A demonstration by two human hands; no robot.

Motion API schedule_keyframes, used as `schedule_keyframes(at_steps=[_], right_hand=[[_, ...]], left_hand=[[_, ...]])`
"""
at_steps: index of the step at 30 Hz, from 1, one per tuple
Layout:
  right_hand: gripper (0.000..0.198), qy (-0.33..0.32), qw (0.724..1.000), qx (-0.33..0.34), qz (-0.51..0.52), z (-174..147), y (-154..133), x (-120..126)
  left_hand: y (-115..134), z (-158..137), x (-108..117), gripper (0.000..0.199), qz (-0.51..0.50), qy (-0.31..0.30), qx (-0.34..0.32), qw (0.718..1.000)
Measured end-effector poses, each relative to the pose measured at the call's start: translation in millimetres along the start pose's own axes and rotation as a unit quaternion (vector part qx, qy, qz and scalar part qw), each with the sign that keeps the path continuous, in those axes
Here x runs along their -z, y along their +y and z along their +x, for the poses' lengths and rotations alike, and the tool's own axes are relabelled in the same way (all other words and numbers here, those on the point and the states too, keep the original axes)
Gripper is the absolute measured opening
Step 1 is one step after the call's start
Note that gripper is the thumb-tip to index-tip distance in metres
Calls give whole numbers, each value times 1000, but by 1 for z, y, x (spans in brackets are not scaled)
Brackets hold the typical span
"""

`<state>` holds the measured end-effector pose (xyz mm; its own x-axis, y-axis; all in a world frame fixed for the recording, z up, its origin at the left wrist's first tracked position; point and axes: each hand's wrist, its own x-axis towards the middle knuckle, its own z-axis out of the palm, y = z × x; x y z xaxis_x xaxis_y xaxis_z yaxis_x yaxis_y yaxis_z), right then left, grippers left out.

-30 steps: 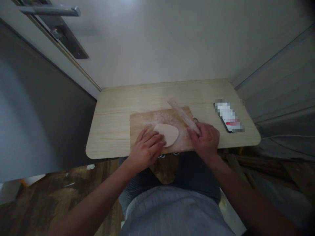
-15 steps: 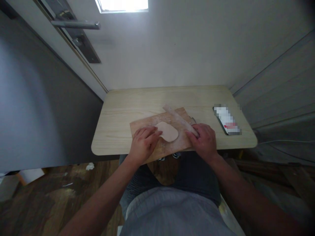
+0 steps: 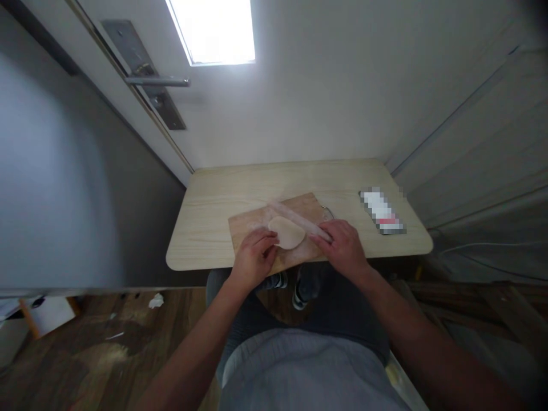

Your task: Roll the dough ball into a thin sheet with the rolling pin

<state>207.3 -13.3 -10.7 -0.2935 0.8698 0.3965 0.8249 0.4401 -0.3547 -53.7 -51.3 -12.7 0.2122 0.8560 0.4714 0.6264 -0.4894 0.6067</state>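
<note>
Mid-frame, dough (image 3: 289, 233) is flat, not quite round; left hand (image 3: 256, 256) touches it, pinch unclear; right hand (image 3: 343, 245) encircles pin (image 3: 298, 218).

The left hand (image 3: 254, 257) covers one margin of the dough (image 3: 289, 233) and the board's (image 3: 242, 225) near left corner; whether it pinches the dough cannot be told. The right hand (image 3: 342, 242) hides the near end of the rolling pin (image 3: 297, 218), whose far end blurs. Toward the right edge of the surface (image 3: 214, 200), pixel blocks mask the phone's (image 3: 381, 211) screen. The picture's top cuts off the bright pane (image 3: 222, 31), its bottom both forearms (image 3: 205, 348). The white scrap (image 3: 156, 301) on the floor (image 3: 171, 325) is too small to identify.
</note>
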Motion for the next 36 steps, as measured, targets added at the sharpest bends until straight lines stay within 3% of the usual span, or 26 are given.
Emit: schedule_keyframes(at_steps=[4, 11, 18, 22, 26, 31, 36], right_hand=[[37, -25, 999, 22, -12, -6, 0, 5], [35, -29, 999, -1, -22, -19, -1, 6], [34, -33, 999, 1, -34, -17, -5, 8], [31, -51, 997, 19, -63, -9, -9, 12], [30, -60, 994, 13, -87, 1, -9, 13], [36, -35, 994, -15, -101, 1, -14, 3], [39, 12, 992, -54, -117, -2, -25, -12]], left_hand=[[5, -10, 6, 10, 2, -17, 13, 1000], [14, -18, 4, 12, -12, -1, 47, 999], [23, -22, 10, 9, 46, -27, 57, 997], [22, -18, 23, 12, 84, 37, 72, 993], [17, 6, 15, 20, 99, 97, 69, 988], [5, 37, -12, 37, 187, 5, 68, 980], [-3, 39, -20, 42, 231, -42, 74, 969]])
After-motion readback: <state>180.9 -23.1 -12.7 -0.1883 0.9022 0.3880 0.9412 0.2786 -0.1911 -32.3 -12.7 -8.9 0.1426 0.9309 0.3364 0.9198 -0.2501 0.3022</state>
